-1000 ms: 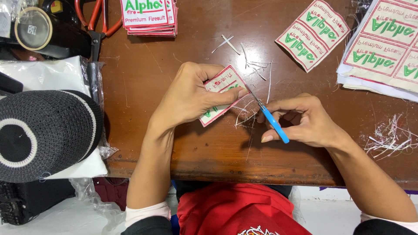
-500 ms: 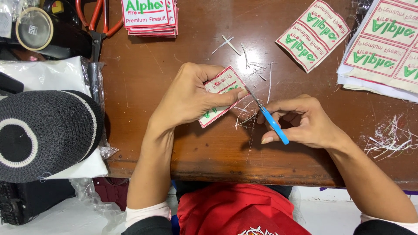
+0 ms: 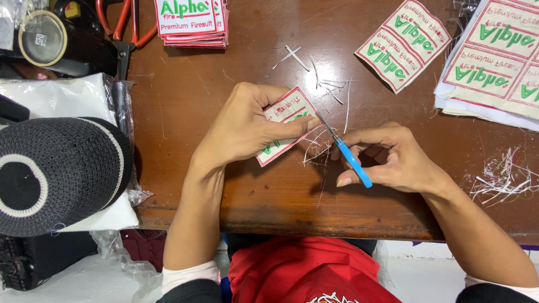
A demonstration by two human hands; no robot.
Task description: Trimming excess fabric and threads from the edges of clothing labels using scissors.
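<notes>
Person's at a brown wooden table (image 3: 185, 129): left hand (image 3: 247, 126) curled round a small embroidered patch (image 3: 287, 115) w/ red border & green lettering, thumb pressed flat across its lower edge, fingers folded over the top, patch tilted just above the tabletop mid-table. Right hand (image 3: 393, 157) closed w/ thumb & fingers pinched on a blue-handled thread snip (image 3: 348, 157), its metal tip touching the patch's right edge amid loose white threads (image 3: 323, 143). More patches stacked at top (image 3: 193, 22) & far right (image 3: 494, 56), black knit cap (image 3: 56, 171) on the left, well apart.
</notes>
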